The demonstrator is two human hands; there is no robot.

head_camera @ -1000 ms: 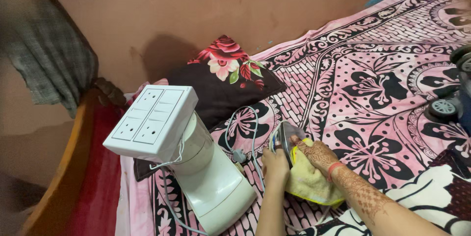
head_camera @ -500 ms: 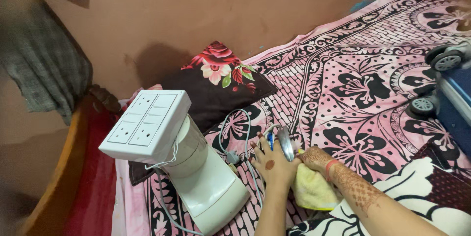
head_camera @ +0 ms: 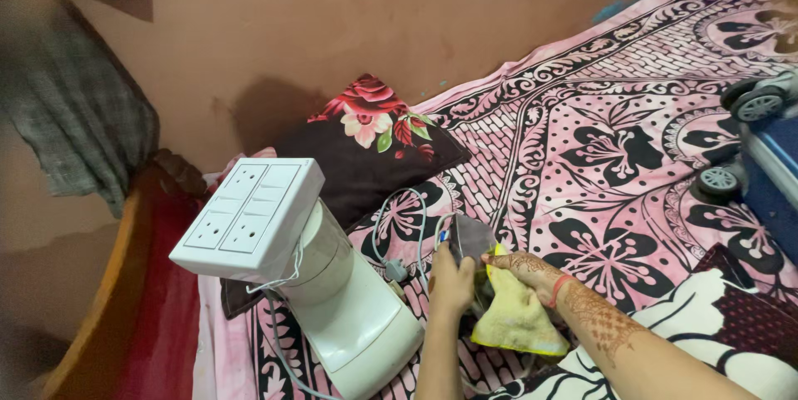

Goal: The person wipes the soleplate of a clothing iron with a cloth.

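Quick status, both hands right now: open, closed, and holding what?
Left hand: closed around the clothes iron, propping it up on the bedsheet.
Right hand: closed on the yellow cloth, pressing it to the iron's soleplate.

The iron (head_camera: 470, 238) clasped in the left hand (head_camera: 451, 282) shows a dull grey metal sole. Against it, the right hand (head_camera: 525, 269) presses a soft, nubby yellow cloth (head_camera: 515, 321). Left of both, the mixer base (head_camera: 353, 313) is smooth glossy white plastic.
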